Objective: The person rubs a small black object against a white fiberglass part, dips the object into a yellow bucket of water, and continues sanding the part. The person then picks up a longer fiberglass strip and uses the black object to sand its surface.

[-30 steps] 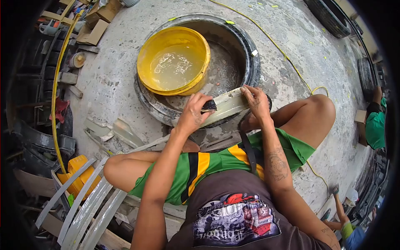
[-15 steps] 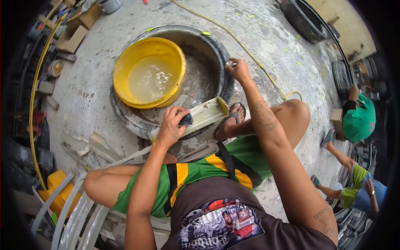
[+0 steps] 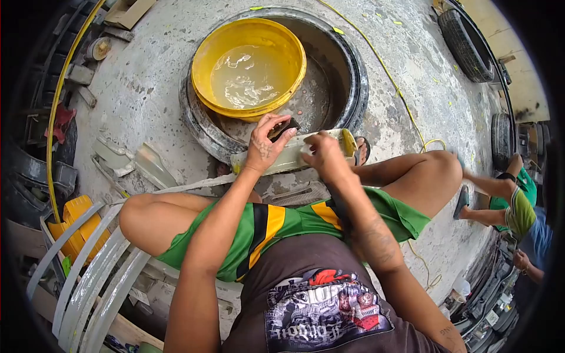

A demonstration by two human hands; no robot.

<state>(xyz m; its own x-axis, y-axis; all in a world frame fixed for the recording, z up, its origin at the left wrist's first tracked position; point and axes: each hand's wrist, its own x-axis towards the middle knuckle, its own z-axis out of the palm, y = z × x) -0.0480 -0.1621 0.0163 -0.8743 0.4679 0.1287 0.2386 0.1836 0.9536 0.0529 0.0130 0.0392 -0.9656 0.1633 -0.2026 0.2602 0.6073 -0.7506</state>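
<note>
My left hand is raised over the near rim of the black round tub, thumb and fingers pinching a dark piece of sandpaper. Below it, a long pale painted part with a yellowish end lies across in front of the tub. My right hand is over the right half of this part, fingers curled and slightly blurred; something whitish shows at the fingertips, but I cannot tell what it is. Inside the tub sits a yellow basin of cloudy water.
Pale strips lie at lower left beside a yellow container. Broken pale pieces rest on the floor. A yellow hose crosses behind the tub. Tires stand at right, with another person near them.
My right hand has come in from the tub's right rim to the pale part. The left hand has lifted the sandpaper off the part. The view has shifted, and people at right have moved.
</note>
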